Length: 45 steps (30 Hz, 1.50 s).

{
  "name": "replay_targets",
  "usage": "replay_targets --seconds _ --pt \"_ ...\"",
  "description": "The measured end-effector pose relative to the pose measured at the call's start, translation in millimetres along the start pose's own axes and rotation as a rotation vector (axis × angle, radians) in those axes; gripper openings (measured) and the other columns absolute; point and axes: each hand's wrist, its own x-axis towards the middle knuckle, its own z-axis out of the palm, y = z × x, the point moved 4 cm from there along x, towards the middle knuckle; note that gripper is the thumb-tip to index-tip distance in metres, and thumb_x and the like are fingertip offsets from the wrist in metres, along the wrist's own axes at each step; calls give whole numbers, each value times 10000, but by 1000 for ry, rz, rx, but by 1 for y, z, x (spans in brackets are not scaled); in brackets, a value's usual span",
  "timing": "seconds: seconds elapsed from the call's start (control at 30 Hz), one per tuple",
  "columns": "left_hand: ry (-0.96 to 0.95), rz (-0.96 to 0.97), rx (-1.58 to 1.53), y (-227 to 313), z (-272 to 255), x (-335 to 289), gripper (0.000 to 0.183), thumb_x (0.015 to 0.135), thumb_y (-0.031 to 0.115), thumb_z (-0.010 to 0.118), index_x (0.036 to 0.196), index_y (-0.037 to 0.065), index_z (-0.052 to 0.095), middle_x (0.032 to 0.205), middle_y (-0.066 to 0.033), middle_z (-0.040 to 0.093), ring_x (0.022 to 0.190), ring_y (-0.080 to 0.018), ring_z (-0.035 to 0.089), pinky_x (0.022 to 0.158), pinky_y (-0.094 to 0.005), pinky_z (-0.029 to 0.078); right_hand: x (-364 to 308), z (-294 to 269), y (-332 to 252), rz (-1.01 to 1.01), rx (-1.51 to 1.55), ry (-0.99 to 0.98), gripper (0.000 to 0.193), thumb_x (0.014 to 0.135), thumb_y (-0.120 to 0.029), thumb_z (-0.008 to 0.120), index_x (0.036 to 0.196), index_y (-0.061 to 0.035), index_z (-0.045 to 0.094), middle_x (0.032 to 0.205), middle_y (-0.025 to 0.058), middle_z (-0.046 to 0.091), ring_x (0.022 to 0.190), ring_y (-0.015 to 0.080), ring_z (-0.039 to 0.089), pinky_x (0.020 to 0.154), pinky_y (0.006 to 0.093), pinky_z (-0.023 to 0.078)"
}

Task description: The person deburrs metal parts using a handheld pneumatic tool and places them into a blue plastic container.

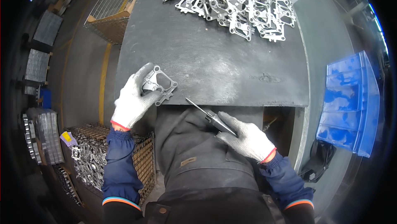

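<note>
My left hand, in a white and grey work glove, is closed on a silver cast metal bracket with a large cut-out and holes at its corners. It holds the bracket over the near left edge of the dark table. In front of my body, my right hand, gloved alike, grips the black handle of a file. The thin metal blade points up and left toward the bracket, with a gap between them. Part of the handle is hidden by my fingers.
A pile of similar metal brackets covers the table's far side. Down at the left stands a wire basket with more brackets. Another wire cage is beyond the table's left edge. A blue plastic bin sits at the right.
</note>
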Motion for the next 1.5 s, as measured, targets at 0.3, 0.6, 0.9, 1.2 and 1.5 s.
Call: replay_targets --seconds 0.3,0.6,0.9,1.2,1.5 --pt "19 -124 -293 23 14 23 643 822 174 835 1393 52 565 1161 -111 681 1054 -177 677 931 -356 567 -16 -5 12 11 33 165 707 971 -359 788 1554 -64 520 1353 229 700 1272 375 679 1042 394 545" --pt "225 -228 -617 -13 89 13 567 882 126 843 1343 -35 556 1106 -123 708 979 -163 687 844 -308 578 -2 -19 4 -98 -69 263 689 984 -389 756 1537 -46 528 1329 244 700 1221 408 687 1007 409 557" --pt "96 -260 -608 -17 93 -5 437 893 4 813 1251 -42 566 1085 -120 708 991 -177 712 838 -314 589 27 -19 -7 -128 -189 208 633 997 -448 700 1488 -73 559 1127 260 740 1068 455 708 896 485 566" --pt "178 -158 -338 -25 87 -15 347 856 8 855 1131 -5 645 1024 -81 733 932 -139 697 821 -304 578 38 -19 -14 -139 -364 188 551 1039 -392 632 1496 -96 548 1078 244 736 1003 445 711 847 525 553" --pt "83 -198 -355 -24 83 -10 274 858 -15 836 1066 13 658 984 -65 735 905 -128 692 812 -296 570 38 -17 -8 -199 -256 205 522 1051 -349 610 1508 -108 543 1092 249 736 1027 456 705 867 527 551"
